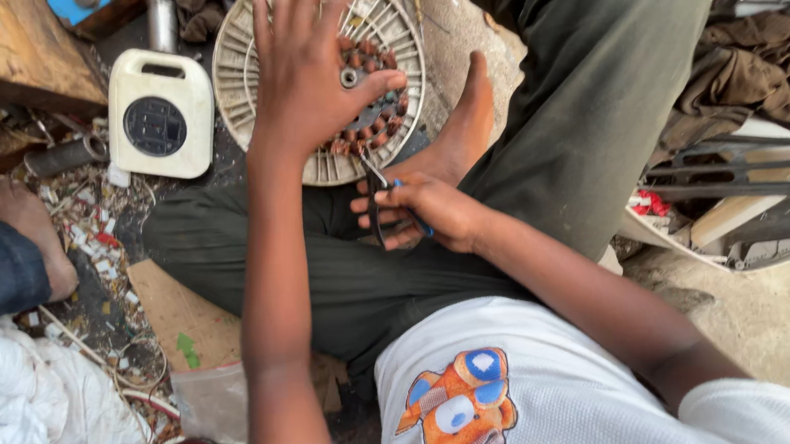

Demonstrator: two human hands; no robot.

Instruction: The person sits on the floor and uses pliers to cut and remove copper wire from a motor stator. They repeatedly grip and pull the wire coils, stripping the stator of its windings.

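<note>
At upper centre, our left hand [309, 78] lies with fingers spread over the round white-ribbed motor stator with copper coils [380, 26]. Just below, our right hand [427, 212] closes its fingers around blue-handled pliers [383, 195].

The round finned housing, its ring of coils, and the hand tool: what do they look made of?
Housing: likely cast metal or plastic, matte off-white, thin radial ribs. Coils: probably copper wire, reddish-brown and glossy. Tool in the right hand: bright steel tip, dark and blue handles, seemingly plastic-coated. Left hand steadies the housing.
</note>
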